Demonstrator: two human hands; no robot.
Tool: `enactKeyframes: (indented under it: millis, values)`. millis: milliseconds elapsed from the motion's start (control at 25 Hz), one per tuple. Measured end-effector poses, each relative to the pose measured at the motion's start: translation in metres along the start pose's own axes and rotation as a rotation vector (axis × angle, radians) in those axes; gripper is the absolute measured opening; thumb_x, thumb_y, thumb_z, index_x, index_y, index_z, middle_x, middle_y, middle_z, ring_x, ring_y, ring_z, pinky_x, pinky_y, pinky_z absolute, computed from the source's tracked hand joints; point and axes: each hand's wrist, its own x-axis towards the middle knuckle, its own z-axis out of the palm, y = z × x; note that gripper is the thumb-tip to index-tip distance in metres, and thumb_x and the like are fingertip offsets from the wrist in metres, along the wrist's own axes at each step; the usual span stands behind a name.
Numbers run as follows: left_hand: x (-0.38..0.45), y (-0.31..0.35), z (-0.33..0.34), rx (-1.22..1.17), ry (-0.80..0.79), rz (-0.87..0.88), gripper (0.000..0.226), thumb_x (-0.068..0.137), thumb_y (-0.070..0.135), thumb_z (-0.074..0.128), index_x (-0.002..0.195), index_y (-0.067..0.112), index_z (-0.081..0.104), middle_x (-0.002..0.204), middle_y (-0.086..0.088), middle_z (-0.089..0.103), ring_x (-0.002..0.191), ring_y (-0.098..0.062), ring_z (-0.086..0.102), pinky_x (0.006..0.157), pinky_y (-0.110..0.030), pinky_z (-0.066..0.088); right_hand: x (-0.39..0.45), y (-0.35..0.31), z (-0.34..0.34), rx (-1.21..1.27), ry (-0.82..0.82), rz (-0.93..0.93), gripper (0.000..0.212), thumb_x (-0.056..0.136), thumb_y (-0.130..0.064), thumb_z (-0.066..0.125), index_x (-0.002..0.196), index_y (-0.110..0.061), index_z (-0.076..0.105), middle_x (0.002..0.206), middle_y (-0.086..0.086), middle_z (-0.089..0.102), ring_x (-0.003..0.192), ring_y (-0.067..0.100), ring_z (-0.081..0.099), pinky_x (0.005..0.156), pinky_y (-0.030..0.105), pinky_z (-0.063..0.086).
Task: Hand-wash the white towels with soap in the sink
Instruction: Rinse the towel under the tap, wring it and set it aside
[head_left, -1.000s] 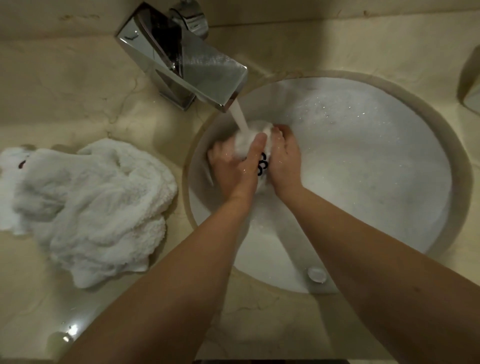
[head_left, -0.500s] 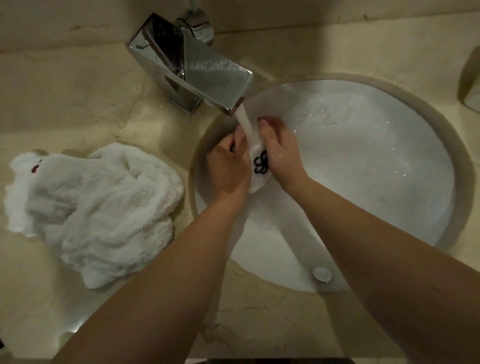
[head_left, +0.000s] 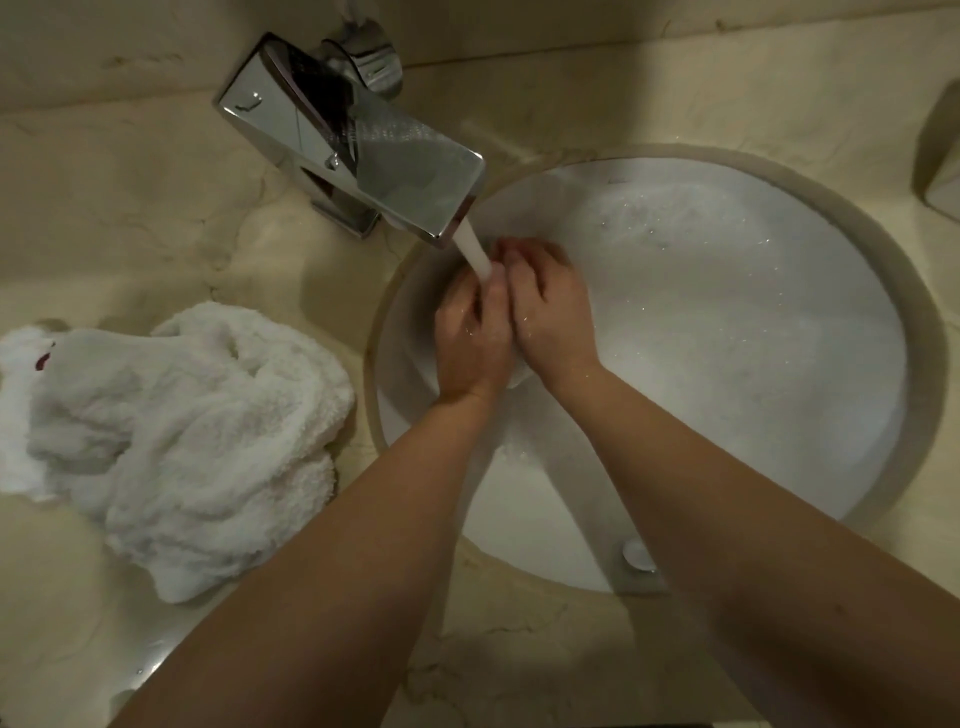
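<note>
Both forearms reached forward over the sink (head_left: 779, 441). Left hand (head_left: 470, 338) and right hand (head_left: 553, 306) were pressed side by side, fingers curled round a small white towel (head_left: 517, 375); only a sliver showed below the palms, so the grip was probably shared. Tap (head_left: 358, 150) water struck the left thumb. Towel pile (head_left: 192, 441) lay on the counter (head_left: 130, 208), left of the basin.

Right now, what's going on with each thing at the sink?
Tap: on, water running.
Sink: foamy.
Left hand: squeezing a small cloth.
Right hand: squeezing it too.
Towels: crumpled on the counter.
</note>
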Motion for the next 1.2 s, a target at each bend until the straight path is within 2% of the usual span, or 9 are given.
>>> enactKeyframes:
  millis: [80,160,320,440,600,760,880,1000,1200]
  values:
    - [0.004,-0.002,0.003,0.007,0.041,-0.072,0.043,0.093,0.045,0.045,0.107,0.014,0.071,0.09,0.0,0.07,0.091,-0.013,0.069,0.079,-0.023,0.051,-0.004,0.008,0.008,-0.174,0.049,-0.118,0.038,0.093,-0.042,0.047,0.106,-0.016,0.071,0.11,0.004,0.068,0.101,0.018,0.063,0.084,0.026,0.049]
    - [0.012,-0.008,0.008,-0.022,0.099,-0.049,0.027,0.093,0.032,0.048,0.101,0.013,0.067,0.079,-0.005,0.068,0.075,-0.01,0.071,0.065,-0.027,0.053,-0.003,0.01,0.012,-0.129,0.063,0.037,0.037,0.09,-0.051,0.052,0.104,-0.022,0.069,0.107,-0.002,0.068,0.097,0.014,0.062,0.078,0.023,0.046]
    - [0.009,-0.012,0.013,-0.226,0.061,-0.284,0.017,0.104,0.026,0.043,0.102,0.03,0.059,0.083,0.018,0.056,0.074,0.01,0.057,0.064,0.001,0.041,0.002,0.018,0.009,0.001,0.066,0.277,0.031,0.096,-0.04,0.057,0.112,-0.015,0.064,0.098,-0.01,0.056,0.089,0.013,0.058,0.073,0.021,0.038]
    - [0.01,-0.001,0.016,-0.105,-0.059,-0.224,0.031,0.1,0.029,0.041,0.091,0.02,0.069,0.08,0.004,0.067,0.07,-0.007,0.067,0.061,-0.017,0.051,0.007,0.025,0.003,-0.052,0.045,0.223,0.026,0.096,-0.029,0.06,0.112,-0.009,0.063,0.093,-0.009,0.056,0.081,0.007,0.054,0.078,0.025,0.047]
    - [0.024,-0.022,0.025,0.136,-0.042,-0.167,0.066,0.091,0.053,0.032,0.124,0.007,0.066,0.125,-0.011,0.068,0.119,-0.025,0.062,0.104,-0.025,0.042,0.016,0.034,0.008,-0.054,0.022,0.201,0.034,0.089,-0.037,0.054,0.088,-0.005,0.064,0.077,0.007,0.062,0.068,0.017,0.055,0.066,0.026,0.043]
    - [0.025,-0.032,0.028,0.319,0.038,-0.087,0.056,0.096,0.047,0.039,0.117,0.006,0.071,0.115,-0.013,0.071,0.113,-0.03,0.064,0.102,-0.038,0.047,0.031,0.042,0.011,-0.177,0.011,0.129,0.034,0.091,-0.026,0.047,0.099,0.002,0.064,0.091,0.016,0.067,0.077,0.018,0.058,0.065,0.009,0.032]
    - [0.028,-0.031,0.036,0.324,0.134,-0.119,0.058,0.091,0.051,0.042,0.105,0.004,0.074,0.105,-0.01,0.072,0.104,-0.019,0.063,0.096,-0.011,0.04,0.039,0.045,0.012,-0.398,0.03,-0.032,0.033,0.092,-0.027,0.049,0.096,0.001,0.066,0.091,0.016,0.069,0.079,0.025,0.064,0.07,0.016,0.038]
    - [0.026,-0.024,0.039,0.274,0.215,-0.09,0.044,0.094,0.041,0.049,0.095,0.005,0.074,0.093,-0.003,0.071,0.088,0.012,0.055,0.082,0.004,0.029,0.047,0.053,0.012,-0.493,-0.083,-0.05,0.025,0.096,-0.019,0.054,0.106,0.001,0.066,0.104,0.019,0.068,0.093,0.031,0.064,0.078,0.024,0.041]
    - [0.028,-0.016,0.042,0.322,0.252,0.128,0.027,0.096,0.02,0.055,0.086,0.005,0.076,0.086,-0.013,0.073,0.088,-0.013,0.056,0.078,-0.002,0.033,0.046,0.049,0.008,-0.211,-0.082,0.072,0.029,0.099,-0.016,0.044,0.105,0.004,0.065,0.102,0.02,0.068,0.094,0.033,0.064,0.074,0.014,0.036]
